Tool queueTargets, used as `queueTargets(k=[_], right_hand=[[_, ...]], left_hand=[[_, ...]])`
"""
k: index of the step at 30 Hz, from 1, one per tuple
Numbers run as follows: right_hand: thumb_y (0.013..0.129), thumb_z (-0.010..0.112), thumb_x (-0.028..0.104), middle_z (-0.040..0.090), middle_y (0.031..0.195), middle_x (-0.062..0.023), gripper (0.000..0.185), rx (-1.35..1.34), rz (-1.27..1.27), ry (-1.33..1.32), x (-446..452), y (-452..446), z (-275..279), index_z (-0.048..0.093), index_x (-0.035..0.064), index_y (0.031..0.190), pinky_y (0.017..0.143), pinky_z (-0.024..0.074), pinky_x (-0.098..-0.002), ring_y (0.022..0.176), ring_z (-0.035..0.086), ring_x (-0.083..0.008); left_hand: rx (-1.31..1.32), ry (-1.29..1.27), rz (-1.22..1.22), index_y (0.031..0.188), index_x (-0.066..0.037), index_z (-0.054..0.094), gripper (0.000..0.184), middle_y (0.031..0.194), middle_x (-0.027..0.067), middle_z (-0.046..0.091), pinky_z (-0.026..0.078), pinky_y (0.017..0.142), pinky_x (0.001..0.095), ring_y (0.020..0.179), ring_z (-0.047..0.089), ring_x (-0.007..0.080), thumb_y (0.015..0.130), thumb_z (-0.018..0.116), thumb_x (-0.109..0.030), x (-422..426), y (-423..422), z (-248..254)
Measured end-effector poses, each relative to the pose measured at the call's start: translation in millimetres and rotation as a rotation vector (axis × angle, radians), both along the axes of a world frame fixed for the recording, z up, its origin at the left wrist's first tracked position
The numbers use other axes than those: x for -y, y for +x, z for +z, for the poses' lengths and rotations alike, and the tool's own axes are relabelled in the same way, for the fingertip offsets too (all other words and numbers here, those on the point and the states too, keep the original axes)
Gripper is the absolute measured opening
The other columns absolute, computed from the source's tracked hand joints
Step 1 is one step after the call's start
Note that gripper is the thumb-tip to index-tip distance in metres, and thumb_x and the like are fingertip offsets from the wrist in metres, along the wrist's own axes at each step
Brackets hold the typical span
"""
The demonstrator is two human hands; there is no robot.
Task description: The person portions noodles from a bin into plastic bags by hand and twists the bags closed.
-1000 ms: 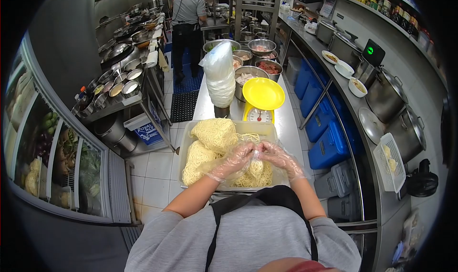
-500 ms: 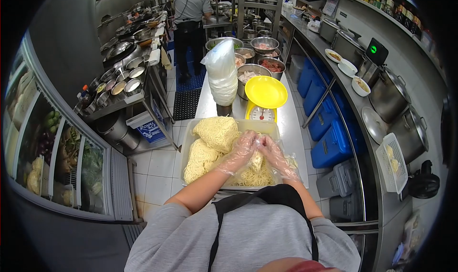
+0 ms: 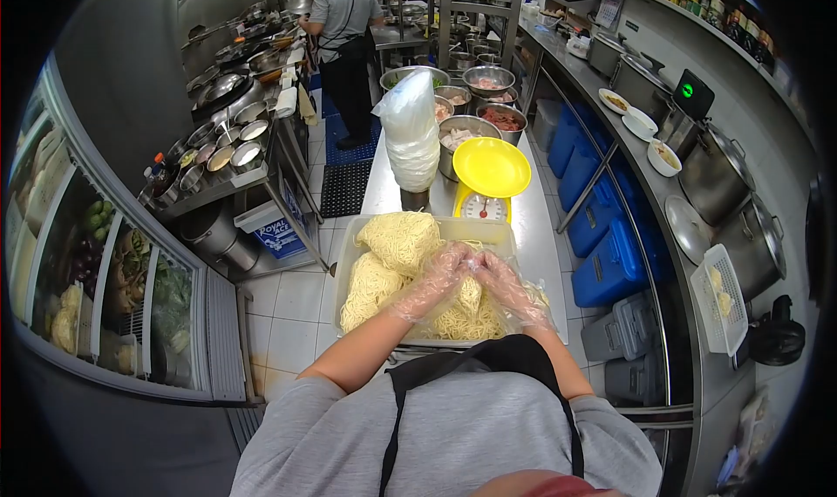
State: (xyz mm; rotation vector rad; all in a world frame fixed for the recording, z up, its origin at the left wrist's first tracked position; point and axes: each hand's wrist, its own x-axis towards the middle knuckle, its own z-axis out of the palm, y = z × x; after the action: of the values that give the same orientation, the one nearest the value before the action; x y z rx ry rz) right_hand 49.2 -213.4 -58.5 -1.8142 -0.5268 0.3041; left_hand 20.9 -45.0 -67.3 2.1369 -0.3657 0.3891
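Observation:
My left hand (image 3: 449, 272) and my right hand (image 3: 501, 279), both in clear plastic gloves, meet with pinched fingers at the gathered top of a clear plastic bag of noodles (image 3: 470, 298). The bag hangs just over loose noodles (image 3: 462, 325) in a translucent tub (image 3: 349, 235). Two large bundles of noodles, an upper one (image 3: 399, 242) and a lower one (image 3: 370, 289), lie in the tub's left part, beside my left hand. Behind the tub stands a yellow scale (image 3: 492, 167) with a bare pan.
A stack of plastic bags (image 3: 411, 139) stands left of the scale. Metal bowls of meat (image 3: 501, 120) are farther back. A person (image 3: 342, 26) stands at the back left, near the stoves. Pots (image 3: 711, 170) line the right counter (image 3: 645, 148), with blue bins (image 3: 608, 262) below.
My hands have drawn slightly closer together at the neck of the bag, still gripping it. The person at the back has turned toward the left. The view has shifted slightly.

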Motion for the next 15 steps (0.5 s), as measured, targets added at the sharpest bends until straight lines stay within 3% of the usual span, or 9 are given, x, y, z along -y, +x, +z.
queueTargets(k=[1,3,6,9,11,15], right_hand=[[0.092,0.054,0.021,0.046,0.079,0.0008,0.018,0.013,0.033,-0.008,-0.2,-0.5,1.7,0.051,0.0039,0.086,0.071,0.0391,-0.0265,0.076,0.042,-0.0093],[0.092,0.054,0.021,0.045,0.079,0.0007,0.018,0.025,0.065,-0.017,-1.1,-2.9,3.0,0.051,0.0040,0.086,0.071,0.0391,-0.0265,0.076,0.042,-0.0096],[0.088,0.060,0.023,0.043,0.082,-0.0003,0.022,0.094,0.061,-0.054,-1.1,-4.8,-1.5,0.049,0.0047,0.087,0.071,0.0389,-0.0277,0.078,0.042,-0.0110],[0.078,0.071,0.027,0.042,0.085,-0.0021,0.033,0.026,0.071,-0.005,-1.8,-2.0,-10.8,0.047,0.0046,0.088,0.071,0.0385,-0.0288,0.080,0.041,-0.0129],[0.068,0.079,0.027,0.042,0.086,-0.0034,0.045,0.156,0.097,-0.104,-3.3,-2.2,-9.5,0.045,0.0043,0.088,0.071,0.0379,-0.0294,0.081,0.040,-0.0143],[0.066,0.081,0.028,0.046,0.091,-0.0058,0.054,0.156,0.103,-0.233,-2.5,-3.6,-7.9,0.047,0.0037,0.100,0.079,0.0409,-0.0325,0.086,0.045,-0.0165]], left_hand=[[0.000,0.001,-0.002,0.094,-0.003,0.054,0.012,0.092,0.0145,0.054,0.044,0.076,0.0399,0.088,0.056,0.0332,0.087,0.056,-0.013,0.3,-0.2,-1.4],[0.004,-0.069,0.073,0.090,-0.003,0.053,0.010,0.086,0.0121,0.051,0.043,0.071,0.0363,0.081,0.054,0.0264,0.081,0.056,0.000,2.6,-1.3,-4.3],[-0.013,-0.130,0.059,0.091,-0.003,0.053,0.014,0.087,0.0128,0.051,0.043,0.071,0.0367,0.081,0.054,0.0281,0.079,0.053,0.004,2.7,-4.8,-0.6],[-0.060,-0.049,0.100,0.092,-0.004,0.054,0.014,0.088,0.0132,0.050,0.043,0.071,0.0373,0.084,0.054,0.0301,0.079,0.054,0.002,2.4,-6.5,7.2],[0.020,-0.014,0.092,0.092,-0.003,0.053,0.011,0.090,0.0141,0.049,0.043,0.072,0.0402,0.085,0.053,0.0323,0.081,0.053,-0.001,3.0,-5.5,0.8],[0.055,0.023,0.078,0.092,-0.004,0.053,0.009,0.090,0.0144,0.047,0.044,0.073,0.0420,0.086,0.053,0.0338,0.083,0.052,-0.004,3.7,-3.3,-2.9]])
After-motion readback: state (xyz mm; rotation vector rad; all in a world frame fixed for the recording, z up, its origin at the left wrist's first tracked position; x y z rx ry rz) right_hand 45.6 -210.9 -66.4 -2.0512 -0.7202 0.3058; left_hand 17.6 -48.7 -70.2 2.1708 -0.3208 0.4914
